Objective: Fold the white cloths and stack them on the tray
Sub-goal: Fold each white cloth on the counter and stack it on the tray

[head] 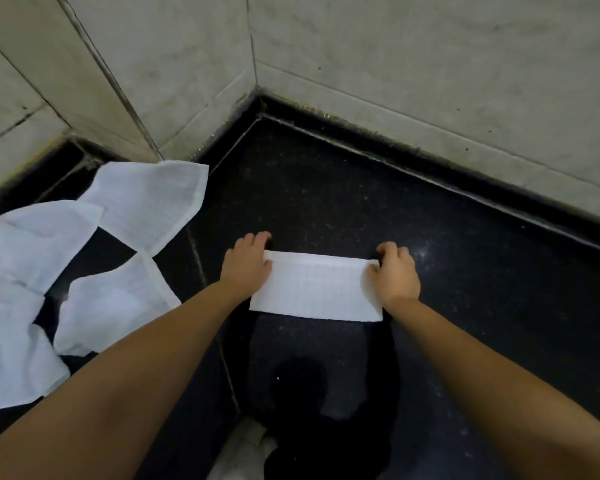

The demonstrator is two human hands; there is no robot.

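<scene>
A white cloth [316,289], folded into a flat rectangle, lies on the black stone counter [465,258] in front of me. My left hand [248,259] pinches its far left corner. My right hand [395,271] pinches its far right corner, fingers curled over the edge. Several loose unfolded white cloths [84,258] lie spread in a heap at the left. No tray is in view.
Pale tiled walls [395,64] meet in a corner behind the counter. A tiled pillar [94,81] juts out at the back left, right behind the heap. A seam [208,289] runs through the counter between heap and folded cloth.
</scene>
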